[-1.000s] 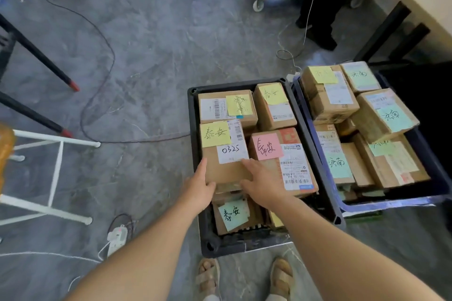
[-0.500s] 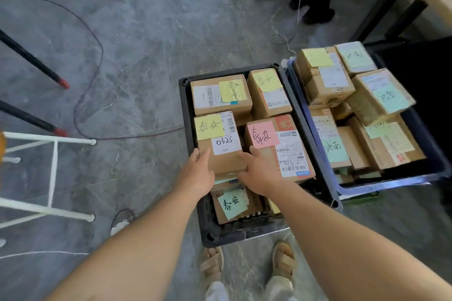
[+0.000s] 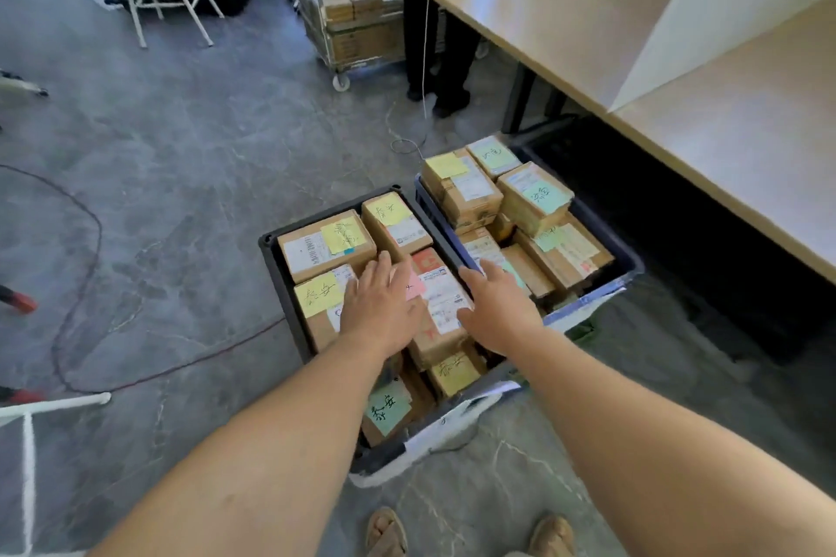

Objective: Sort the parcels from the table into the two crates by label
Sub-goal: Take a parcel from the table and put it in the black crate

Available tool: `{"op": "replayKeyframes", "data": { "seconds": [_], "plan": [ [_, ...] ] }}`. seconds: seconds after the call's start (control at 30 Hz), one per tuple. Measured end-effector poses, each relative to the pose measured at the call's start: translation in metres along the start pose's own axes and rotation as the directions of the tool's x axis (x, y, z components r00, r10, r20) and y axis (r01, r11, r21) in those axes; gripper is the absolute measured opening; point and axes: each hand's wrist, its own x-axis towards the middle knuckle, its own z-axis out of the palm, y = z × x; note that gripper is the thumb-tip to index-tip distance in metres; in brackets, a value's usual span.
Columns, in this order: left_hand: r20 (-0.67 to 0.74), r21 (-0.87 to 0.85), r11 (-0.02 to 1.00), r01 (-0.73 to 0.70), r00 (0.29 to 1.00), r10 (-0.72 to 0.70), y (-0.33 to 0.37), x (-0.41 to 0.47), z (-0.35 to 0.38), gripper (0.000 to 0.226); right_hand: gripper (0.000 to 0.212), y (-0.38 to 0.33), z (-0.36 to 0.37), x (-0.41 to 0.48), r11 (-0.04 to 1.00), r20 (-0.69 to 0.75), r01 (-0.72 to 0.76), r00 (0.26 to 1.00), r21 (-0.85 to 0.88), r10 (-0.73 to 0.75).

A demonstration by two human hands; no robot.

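Note:
Two crates stand side by side on the floor in front of me. The black crate (image 3: 271, 249) on the left is packed with brown parcels bearing yellow, pink and green notes; one parcel with a yellow note (image 3: 316, 303) lies at its left. The blue crate (image 3: 626, 274) on the right holds parcels with green and yellow notes (image 3: 538, 197). My left hand (image 3: 377, 305) hovers flat with straight fingers over the parcels in the black crate. My right hand (image 3: 497, 308) is spread over the border between the crates. Neither hand holds anything.
A light wooden table (image 3: 633, 27) with a white divider stands at the right, reaching over the blue crate's far side. A wheeled cart of boxes (image 3: 348, 9) and a person's dark legs (image 3: 434, 36) stand behind. Cables (image 3: 90, 262) run across the grey floor; white chairs at left.
Both hands have let go of the parcel marked 0325 and lifted, moving right and forward with fingers spread. The camera has tilted up, bringing the table and cart into view.

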Motion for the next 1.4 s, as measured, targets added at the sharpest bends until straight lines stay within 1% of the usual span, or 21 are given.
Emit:
{"op": "replayKeyframes", "data": {
  "seconds": [0.13, 0.23, 0.43, 0.7, 0.83, 0.97, 1.07, 1.23, 1.4],
  "plan": [
    [-0.025, 0.029, 0.993, -0.118, 0.993, 0.119, 0.049, -0.006, -0.011, 0.070, 0.066, 0.036, -0.030, -0.031, 0.998, -0.088, -0.058, 0.995, -0.016, 0.057],
    [-0.039, 0.114, 0.976, -0.187, 0.981, 0.192, 0.091, -0.015, -0.019, 0.070, 0.069, 0.068, -0.053, -0.058, 0.994, -0.160, -0.100, 0.983, -0.050, 0.091],
    [-0.018, 0.194, 0.941, -0.278, 0.958, 0.287, 0.191, -0.038, -0.020, 0.072, 0.073, 0.149, -0.085, -0.124, 0.976, -0.274, -0.209, 0.944, -0.066, 0.183],
    [-0.016, 0.240, 0.865, -0.440, 0.889, 0.457, 0.345, -0.068, 0.010, 0.075, 0.074, 0.280, -0.112, -0.212, 0.936, -0.356, -0.351, 0.872, 0.023, 0.335],
    [-0.005, 0.253, 0.821, -0.511, 0.848, 0.530, 0.420, -0.087, 0.034, 0.075, 0.074, 0.346, -0.116, -0.253, 0.906, -0.401, -0.421, 0.825, 0.031, 0.397],
    [0.050, 0.259, 0.767, -0.587, 0.801, 0.596, 0.487, -0.108, 0.062, 0.075, 0.074, 0.401, -0.112, -0.300, 0.858, -0.393, -0.510, 0.778, 0.059, 0.490],
    [0.090, 0.269, 0.717, -0.643, 0.758, 0.646, 0.530, -0.123, 0.080, 0.074, 0.073, 0.437, -0.109, -0.336, 0.814, -0.397, -0.570, 0.725, 0.112, 0.562],
    [0.166, 0.290, 0.606, -0.741, 0.663, 0.730, 0.597, -0.145, 0.107, 0.074, 0.073, 0.488, -0.099, -0.385, 0.723, -0.381, -0.663, 0.628, 0.195, 0.678],
    [0.225, 0.327, 0.458, -0.827, 0.539, 0.812, 0.674, -0.166, 0.136, 0.075, 0.075, 0.543, -0.095, -0.435, 0.611, -0.355, -0.747, 0.514, 0.263, 0.781]
  ]
}}
